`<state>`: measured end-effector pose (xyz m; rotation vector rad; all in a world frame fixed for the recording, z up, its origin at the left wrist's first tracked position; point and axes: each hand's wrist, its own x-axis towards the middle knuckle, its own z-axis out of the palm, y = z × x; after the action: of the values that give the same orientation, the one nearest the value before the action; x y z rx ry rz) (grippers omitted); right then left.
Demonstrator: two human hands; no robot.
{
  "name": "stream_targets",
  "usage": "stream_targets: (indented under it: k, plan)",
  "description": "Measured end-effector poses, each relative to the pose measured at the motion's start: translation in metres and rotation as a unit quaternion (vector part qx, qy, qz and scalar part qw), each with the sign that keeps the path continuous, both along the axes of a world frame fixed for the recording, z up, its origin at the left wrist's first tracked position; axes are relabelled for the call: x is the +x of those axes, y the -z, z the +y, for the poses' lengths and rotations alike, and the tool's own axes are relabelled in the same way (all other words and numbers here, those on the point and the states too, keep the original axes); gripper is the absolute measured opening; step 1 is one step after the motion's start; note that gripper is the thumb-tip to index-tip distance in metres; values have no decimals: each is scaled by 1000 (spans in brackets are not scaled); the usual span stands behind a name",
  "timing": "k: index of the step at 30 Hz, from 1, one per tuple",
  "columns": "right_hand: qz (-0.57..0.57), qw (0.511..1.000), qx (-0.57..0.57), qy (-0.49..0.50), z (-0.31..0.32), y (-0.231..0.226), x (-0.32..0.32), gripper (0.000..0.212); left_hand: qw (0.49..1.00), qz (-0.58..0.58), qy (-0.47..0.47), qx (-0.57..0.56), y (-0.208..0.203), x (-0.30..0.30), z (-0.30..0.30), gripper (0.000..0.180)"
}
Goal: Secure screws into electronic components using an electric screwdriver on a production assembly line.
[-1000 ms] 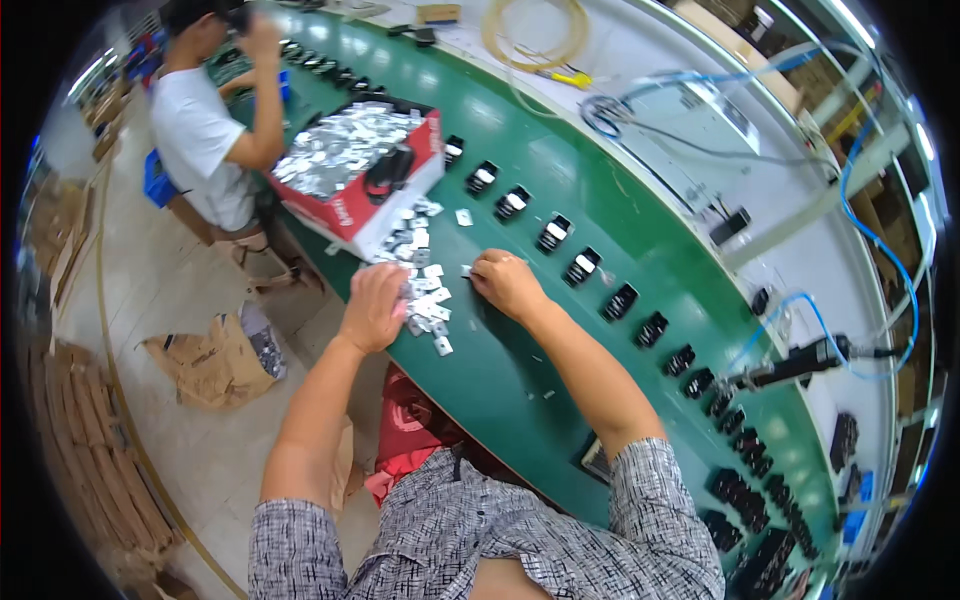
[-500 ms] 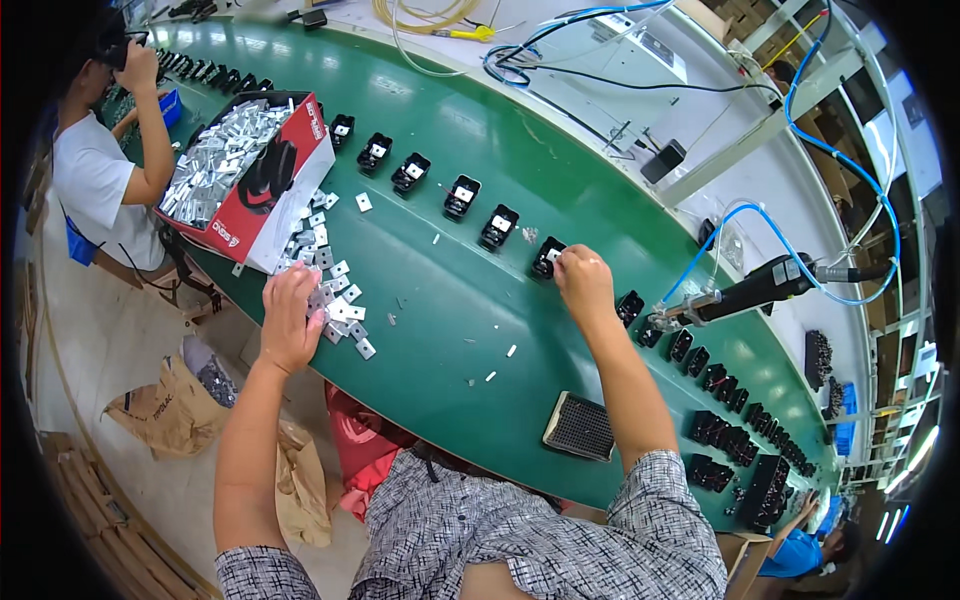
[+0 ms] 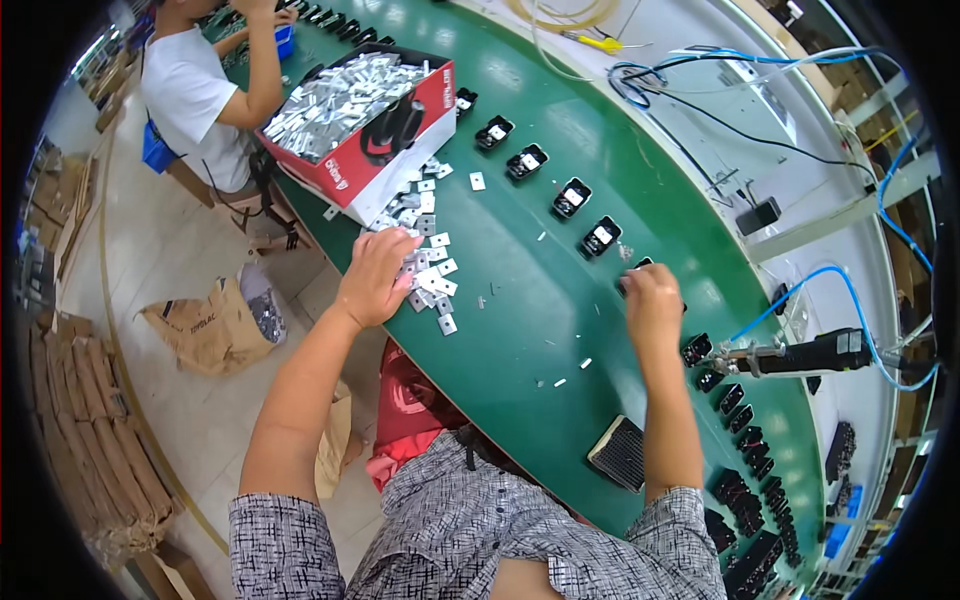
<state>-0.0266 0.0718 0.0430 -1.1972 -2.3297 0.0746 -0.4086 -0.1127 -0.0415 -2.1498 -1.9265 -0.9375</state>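
My left hand (image 3: 378, 276) rests at the near edge of a loose pile of small silvery metal plates (image 3: 430, 283), each with a hole. Its fingers are spread over the plates, and anything under them is hidden. My right hand (image 3: 655, 305) is closed in a pinch at a small black housing (image 3: 638, 272), covering most of it. What sits between those fingertips cannot be made out. Further left in the same row stand several black housings, such as this housing (image 3: 601, 237), with a pale plate inside.
A red and white box (image 3: 395, 160) heaped with metal pieces stands beyond my left hand. A powered driver (image 3: 800, 356) with a blue hose hangs at right. A dark gridded tray (image 3: 618, 452) lies near my right forearm. A co-worker in white (image 3: 188, 95) sits at far left.
The whole view has swung, shifting the bench and box to the right in the picture. My right hand now covers more of the same housing. My left hand stays at the plate pile.
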Motion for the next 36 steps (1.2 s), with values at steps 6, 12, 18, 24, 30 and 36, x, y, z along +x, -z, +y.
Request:
stream_targets:
  k: [6, 12, 18, 24, 30, 36]
  plan:
    - [62, 956, -71, -277, -77, 31, -133, 11, 1000, 0, 4, 6, -3, 2, 4, 59]
    - [-20, 956, -134, -259, -78, 55, -174, 14, 1000, 9, -17, 23, 0, 4, 4, 58]
    - [-86, 962, -78, -248, -78, 57, -178, 15, 999, 22, -27, 30, 5, 5, 3, 57]
    - [-168, 942, -4, -291, -6, 32, -83, 13, 999, 19, -15, 28, 0, 6, 6, 56]
    - [-286, 851, 65, -436, 23, -4, -60, 18, 999, 17, -12, 25, 1, 6, 5, 56]
    - [-64, 927, 65, -363, 4, 5, -46, 20, 999, 30, -22, 24, 3, 5, 4, 56]
